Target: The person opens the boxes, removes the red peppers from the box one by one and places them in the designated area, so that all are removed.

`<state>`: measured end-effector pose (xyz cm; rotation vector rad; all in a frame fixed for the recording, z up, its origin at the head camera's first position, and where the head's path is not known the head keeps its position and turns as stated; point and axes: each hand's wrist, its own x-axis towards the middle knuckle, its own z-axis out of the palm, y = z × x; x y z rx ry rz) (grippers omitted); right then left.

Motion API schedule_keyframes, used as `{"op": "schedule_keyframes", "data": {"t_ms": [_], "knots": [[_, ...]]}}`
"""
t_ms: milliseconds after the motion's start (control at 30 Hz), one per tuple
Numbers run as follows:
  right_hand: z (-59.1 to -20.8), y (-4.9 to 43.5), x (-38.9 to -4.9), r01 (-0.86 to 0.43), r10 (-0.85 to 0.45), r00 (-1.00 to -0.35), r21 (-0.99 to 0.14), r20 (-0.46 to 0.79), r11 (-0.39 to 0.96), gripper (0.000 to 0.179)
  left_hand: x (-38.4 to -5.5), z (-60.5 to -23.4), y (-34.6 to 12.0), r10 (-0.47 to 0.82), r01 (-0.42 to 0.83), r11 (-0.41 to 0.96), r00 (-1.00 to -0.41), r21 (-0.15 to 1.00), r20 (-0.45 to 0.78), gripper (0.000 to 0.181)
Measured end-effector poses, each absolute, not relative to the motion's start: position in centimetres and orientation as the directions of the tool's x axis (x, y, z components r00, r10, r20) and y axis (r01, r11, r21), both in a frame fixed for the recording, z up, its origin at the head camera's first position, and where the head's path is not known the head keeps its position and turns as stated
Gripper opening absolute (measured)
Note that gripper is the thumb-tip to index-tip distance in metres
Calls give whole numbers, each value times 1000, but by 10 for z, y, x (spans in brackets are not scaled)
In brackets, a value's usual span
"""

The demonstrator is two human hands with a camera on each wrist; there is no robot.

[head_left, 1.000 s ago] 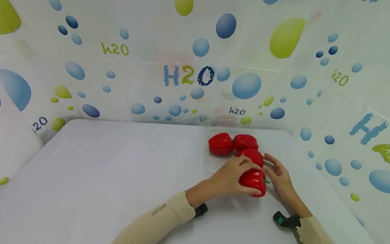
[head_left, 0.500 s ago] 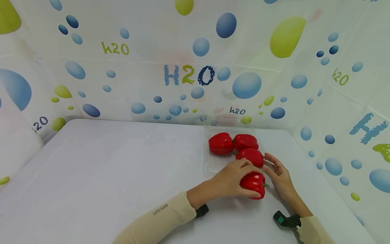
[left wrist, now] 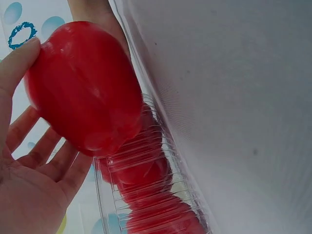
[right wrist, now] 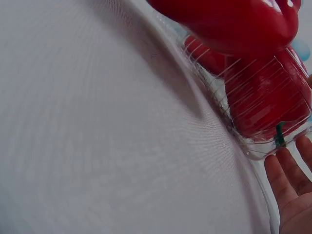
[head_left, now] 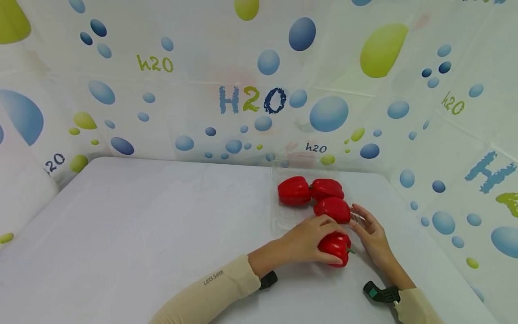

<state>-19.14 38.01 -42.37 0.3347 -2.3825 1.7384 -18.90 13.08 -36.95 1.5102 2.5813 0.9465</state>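
Observation:
My left hand (head_left: 309, 240) grips a red bell pepper (head_left: 337, 248) with a green stem, just in front of the clear plastic container (head_left: 279, 220). In the left wrist view the thumb and spread fingers wrap this bell pepper (left wrist: 85, 90), which hangs clear of the table. My right hand (head_left: 373, 238) is at the container's right side, and its fairly straight fingers (right wrist: 280, 180) touch the outer wall near a corner. Inside the container lie three more red bell peppers: one at back left (head_left: 294, 191), one at back right (head_left: 328, 189) and one at front right (head_left: 332, 210).
A white cloth covers the table (head_left: 162, 234). Behind it hangs a white curtain (head_left: 194, 54) printed with blue and green drops. Each wrist wears a black camera mount, the right one (head_left: 380, 292) beside the sleeve.
My left hand has drawn the bell pepper slightly down and toward me, away from the one at front right, which now shows more. The right hand stays at the container's side.

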Motion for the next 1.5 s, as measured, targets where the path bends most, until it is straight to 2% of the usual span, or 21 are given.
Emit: {"op": "schedule_keyframes", "data": {"t_ms": [633,1267,1500], "knots": [[-424,379,-191,-283,-77,-959,-912,272,297,56,-190,-371,132,830,774,388,-530,501,175,60],[-424,380,-191,-276,-74,-961,-919,266,282,56,-188,-367,130,841,763,353,-512,541,174,59],[-423,379,-191,-277,-73,-961,-917,267,287,56,-189,-369,129,840,774,314,-496,550,219,58]]}}
